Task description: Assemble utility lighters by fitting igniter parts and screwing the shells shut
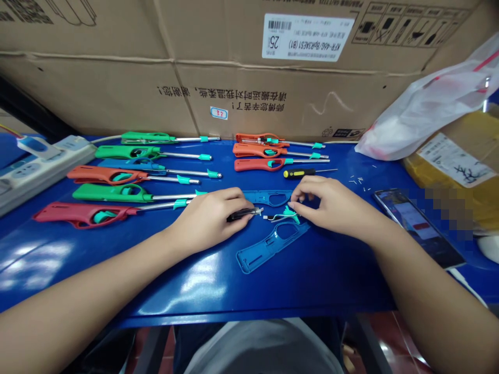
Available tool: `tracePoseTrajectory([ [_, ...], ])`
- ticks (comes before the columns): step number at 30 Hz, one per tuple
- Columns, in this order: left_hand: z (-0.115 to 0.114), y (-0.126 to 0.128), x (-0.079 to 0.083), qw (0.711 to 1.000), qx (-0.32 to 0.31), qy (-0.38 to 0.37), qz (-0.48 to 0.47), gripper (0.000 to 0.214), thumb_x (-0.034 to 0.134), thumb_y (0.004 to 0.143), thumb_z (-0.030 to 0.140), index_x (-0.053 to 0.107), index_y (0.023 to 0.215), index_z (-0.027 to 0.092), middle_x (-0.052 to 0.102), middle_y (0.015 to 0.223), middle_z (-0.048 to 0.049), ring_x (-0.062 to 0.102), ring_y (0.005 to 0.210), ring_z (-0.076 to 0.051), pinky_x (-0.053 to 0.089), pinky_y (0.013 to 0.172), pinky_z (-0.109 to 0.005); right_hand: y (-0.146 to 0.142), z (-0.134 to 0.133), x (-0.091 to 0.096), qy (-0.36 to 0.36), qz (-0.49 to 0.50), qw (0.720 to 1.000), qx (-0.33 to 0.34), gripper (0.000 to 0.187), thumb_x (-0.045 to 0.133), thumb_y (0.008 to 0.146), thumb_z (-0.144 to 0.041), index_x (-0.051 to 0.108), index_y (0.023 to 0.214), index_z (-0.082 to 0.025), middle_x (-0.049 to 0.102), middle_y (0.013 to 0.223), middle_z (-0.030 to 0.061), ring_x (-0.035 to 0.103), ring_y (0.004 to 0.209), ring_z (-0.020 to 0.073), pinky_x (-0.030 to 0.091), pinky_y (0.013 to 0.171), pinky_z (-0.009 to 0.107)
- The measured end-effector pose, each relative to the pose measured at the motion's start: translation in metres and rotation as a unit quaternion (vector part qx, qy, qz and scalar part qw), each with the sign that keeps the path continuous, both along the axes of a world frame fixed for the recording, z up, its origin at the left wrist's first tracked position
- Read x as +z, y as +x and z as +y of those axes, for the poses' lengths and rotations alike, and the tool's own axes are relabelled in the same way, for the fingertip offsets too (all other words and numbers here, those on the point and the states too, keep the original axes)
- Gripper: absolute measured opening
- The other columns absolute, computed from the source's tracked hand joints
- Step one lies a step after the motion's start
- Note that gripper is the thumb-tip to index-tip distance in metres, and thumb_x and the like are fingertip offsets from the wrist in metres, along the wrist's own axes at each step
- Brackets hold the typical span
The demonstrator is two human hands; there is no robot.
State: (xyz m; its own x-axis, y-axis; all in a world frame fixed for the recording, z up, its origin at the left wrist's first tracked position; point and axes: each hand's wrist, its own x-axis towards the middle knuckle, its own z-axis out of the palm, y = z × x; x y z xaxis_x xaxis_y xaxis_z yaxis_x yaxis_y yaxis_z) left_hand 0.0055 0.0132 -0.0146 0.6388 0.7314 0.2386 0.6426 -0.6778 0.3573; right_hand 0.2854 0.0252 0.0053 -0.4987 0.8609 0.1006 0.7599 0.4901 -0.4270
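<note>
My left hand (218,215) is closed on a dark, narrow fuel tank (242,213) with a pale fitting at its tip. Thumb and fingers of my right hand (325,202) pinch near a teal trigger piece (291,214), which has a thin wire and a small white-tipped part (268,217) beside it. Whether the trigger itself is gripped is hard to make out. Below the hands lies one blue lighter shell half (255,255), its inner side up. Another blue shell half (268,197) rests between the hands, partly covered by the left fingers.
Several gas lighters (113,193) lie in a row at left, with orange and red ones (259,150) at the back. A yellow-black screwdriver (300,173), small white bits (360,180) and a phone (417,223) are on the right. A power strip (42,161) stands left; cardboard (128,78) walls the back.
</note>
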Motion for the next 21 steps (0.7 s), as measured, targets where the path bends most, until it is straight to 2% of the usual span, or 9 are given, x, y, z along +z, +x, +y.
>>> tracePoseTrajectory([
  [4, -0.002, 0.000, 0.002, 0.999, 0.006, 0.027, -0.018, 0.026, 0.061, 0.098, 0.033, 0.073, 0.119, 0.023, 0.071, 0.106, -0.0030, 0.070, 0.081, -0.014, 0.051, 0.061, -0.023, -0.002, -0.002, -0.003, -0.052, -0.013, 0.999, -0.002, 0.016, 0.066, 0.088, -0.032, 0.068, 0.078, -0.020, 0.068, 0.081, 0.0038, 0.060, 0.077, 0.0183, 0.044, 0.071, 0.032],
  [6, -0.005, 0.001, 0.006, 0.998, -0.008, 0.045, -0.034, 0.026, 0.063, 0.097, 0.036, 0.073, 0.116, 0.021, 0.071, 0.103, -0.0035, 0.070, 0.083, -0.015, 0.051, 0.064, -0.024, -0.003, -0.002, -0.004, -0.070, -0.005, 0.998, 0.001, 0.016, 0.065, 0.089, -0.031, 0.068, 0.077, -0.020, 0.068, 0.080, 0.0037, 0.059, 0.074, 0.0173, 0.045, 0.070, 0.031],
  [8, -0.010, 0.003, 0.011, 0.997, -0.049, 0.055, -0.037, 0.028, 0.066, 0.094, 0.045, 0.074, 0.103, 0.020, 0.072, 0.094, -0.0028, 0.070, 0.082, -0.017, 0.050, 0.066, -0.026, -0.003, -0.001, -0.004, -0.078, 0.007, 0.997, -0.002, 0.014, 0.064, 0.088, -0.027, 0.068, 0.077, -0.019, 0.069, 0.081, 0.0039, 0.060, 0.074, 0.0169, 0.045, 0.070, 0.030],
  [10, -0.015, 0.005, 0.014, 0.993, -0.105, 0.060, -0.006, 0.041, 0.069, 0.087, 0.059, 0.072, 0.089, 0.019, 0.069, 0.083, -0.0019, 0.067, 0.073, -0.017, 0.047, 0.062, -0.029, -0.003, -0.001, -0.004, -0.072, 0.014, 0.997, -0.013, 0.013, 0.063, 0.088, -0.025, 0.067, 0.077, -0.019, 0.069, 0.080, 0.0037, 0.060, 0.074, 0.0166, 0.046, 0.070, 0.030],
  [12, -0.019, 0.007, 0.015, 0.987, -0.145, 0.054, 0.034, 0.047, 0.070, 0.082, 0.066, 0.070, 0.086, 0.019, 0.067, 0.078, -0.0010, 0.064, 0.068, -0.018, 0.045, 0.060, -0.030, -0.003, 0.000, -0.003, -0.064, 0.016, 0.998, -0.020, 0.015, 0.065, 0.088, -0.030, 0.067, 0.077, -0.019, 0.068, 0.079, 0.0035, 0.059, 0.073, 0.0166, 0.045, 0.069, 0.030],
  [15, -0.021, 0.006, 0.013, 0.984, -0.163, 0.042, 0.063, 0.038, 0.070, 0.085, 0.058, 0.069, 0.093, 0.020, 0.068, 0.083, -0.0007, 0.065, 0.071, -0.018, 0.046, 0.063, -0.030, -0.004, -0.001, -0.003, -0.068, 0.012, 0.998, -0.007, 0.018, 0.071, 0.084, -0.037, 0.068, 0.079, -0.019, 0.068, 0.080, 0.0033, 0.059, 0.074, 0.0170, 0.046, 0.069, 0.030],
  [18, -0.018, 0.004, 0.011, 0.983, -0.166, 0.031, 0.065, 0.027, 0.069, 0.088, 0.046, 0.069, 0.098, 0.021, 0.070, 0.088, -0.0009, 0.067, 0.075, -0.018, 0.048, 0.065, -0.030, -0.005, -0.002, -0.004, -0.080, 0.005, 0.997, -0.003, 0.014, 0.073, 0.082, -0.032, 0.067, 0.080, -0.019, 0.068, 0.082, 0.0030, 0.059, 0.075, 0.0165, 0.046, 0.069, 0.029],
  [21, -0.016, 0.002, 0.011, 0.983, -0.174, 0.021, 0.058, 0.024, 0.069, 0.088, 0.041, 0.070, 0.101, 0.021, 0.071, 0.092, -0.0009, 0.068, 0.078, -0.019, 0.049, 0.067, -0.030, -0.006, -0.003, -0.005, -0.089, 0.014, 0.996, -0.009, 0.011, 0.072, 0.081, -0.028, 0.066, 0.080, -0.019, 0.069, 0.084, 0.0031, 0.059, 0.075, 0.0159, 0.046, 0.068, 0.029],
])
